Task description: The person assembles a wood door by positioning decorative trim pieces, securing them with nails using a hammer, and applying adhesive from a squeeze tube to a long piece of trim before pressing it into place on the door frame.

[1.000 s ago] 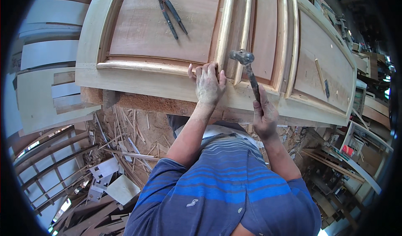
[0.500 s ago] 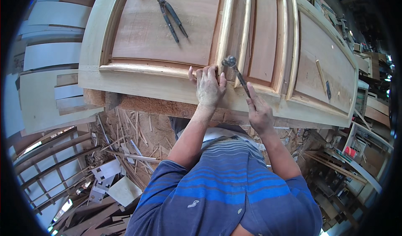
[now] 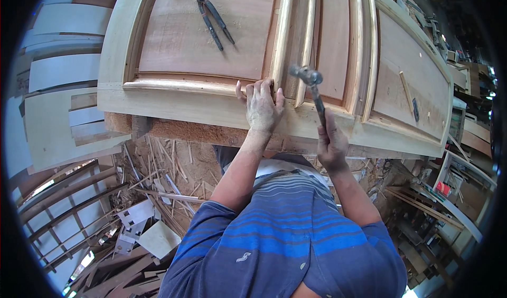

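Observation:
A panelled wooden door point(image 3: 179, 103) lies flat in front of me, with pale moulding strips framing its panels. My left hand point(image 3: 263, 108) rests at the near edge of the left panel, fingers curled over the wooden moulding point(image 3: 185, 87) close to its corner. Whether a nail sits under those fingertips is hidden. To the right, my right hand point(image 3: 332, 143) grips the handle of a hammer point(image 3: 308, 76). Its head, slightly blurred, is raised above the door, right of my left hand and apart from it.
Pincers point(image 3: 212, 20) lie on the left panel. A thin wood stick point(image 3: 405, 91) and a small dark tool point(image 3: 415, 109) lie on the right panel. Wood offcuts point(image 3: 158, 240) and sawdust cover the floor below. Stacked boards point(image 3: 66, 68) stand at the left.
The hammer has swung right and its head has turned, while my right hand has shifted slightly right and down. My left hand stays at the moulding corner.

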A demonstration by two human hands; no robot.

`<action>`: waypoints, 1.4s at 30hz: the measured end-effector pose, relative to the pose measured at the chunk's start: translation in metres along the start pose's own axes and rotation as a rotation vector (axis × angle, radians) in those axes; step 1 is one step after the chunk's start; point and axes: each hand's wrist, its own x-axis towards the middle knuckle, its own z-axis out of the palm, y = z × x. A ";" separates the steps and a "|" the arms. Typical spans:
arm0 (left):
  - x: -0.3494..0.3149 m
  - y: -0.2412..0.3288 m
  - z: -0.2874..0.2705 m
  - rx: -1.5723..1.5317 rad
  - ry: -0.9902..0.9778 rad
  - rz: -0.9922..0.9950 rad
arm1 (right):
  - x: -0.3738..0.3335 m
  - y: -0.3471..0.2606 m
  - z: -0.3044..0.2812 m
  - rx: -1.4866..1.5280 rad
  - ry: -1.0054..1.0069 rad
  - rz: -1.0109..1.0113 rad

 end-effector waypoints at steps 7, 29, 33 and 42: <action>-0.001 -0.002 0.003 0.035 0.055 0.027 | 0.007 -0.006 -0.006 -0.144 -0.289 0.211; -0.001 -0.001 -0.001 -0.012 0.059 0.030 | -0.007 -0.002 0.002 -0.020 0.023 -0.015; -0.001 -0.002 -0.001 -0.018 0.040 0.012 | -0.001 0.014 0.006 -0.129 -0.136 0.024; -0.003 -0.004 -0.001 -0.029 0.069 0.033 | -0.007 0.011 0.005 -0.334 -0.463 0.253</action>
